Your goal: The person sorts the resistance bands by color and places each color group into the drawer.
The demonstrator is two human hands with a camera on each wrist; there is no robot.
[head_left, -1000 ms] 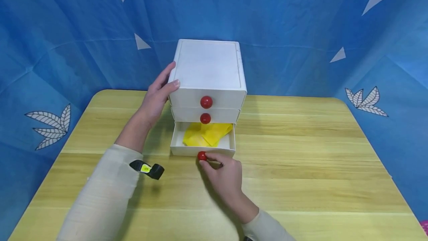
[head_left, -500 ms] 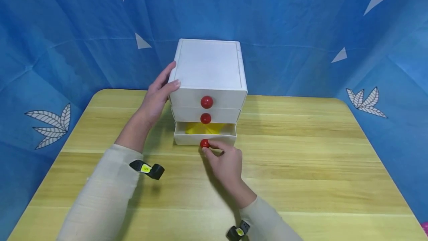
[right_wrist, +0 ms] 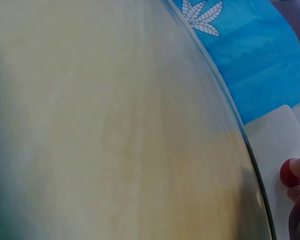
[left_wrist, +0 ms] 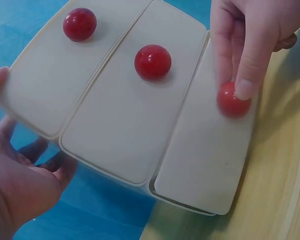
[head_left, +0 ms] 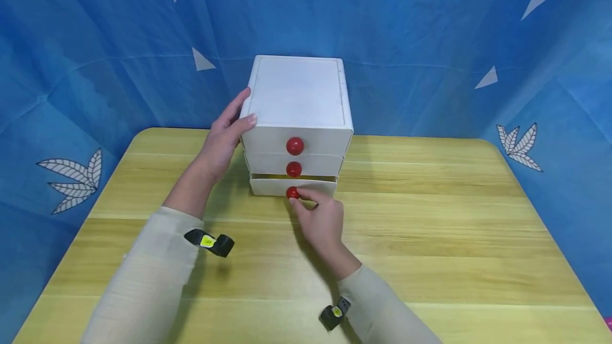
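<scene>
A white unit of three stacked drawers (head_left: 296,92) with round red knobs stands on the table. The bottom drawer (head_left: 268,186) sticks out slightly, with a thin gap along its top; a hint of yellow shows inside. My right hand (head_left: 322,220) pinches the bottom drawer's red knob (left_wrist: 234,100) between thumb and fingers. Against the unit's left side rests my left hand (head_left: 222,145), its thumb at the top front edge and its other fingers along the side. The upper two drawers are flush, with the top knob (head_left: 295,146) and middle knob (head_left: 294,169) untouched.
The light wooden table (head_left: 430,227) extends on both sides of the unit. A blue curtain (head_left: 406,41) with white triangles and leaf prints hangs behind and beside the table. A black wrist camera (head_left: 222,244) sits on the left sleeve.
My right hand has pushed the bottom drawer inward by its knob, and the yellow cloth in it has nearly gone from sight. The left hand has stayed on the unit's side.
</scene>
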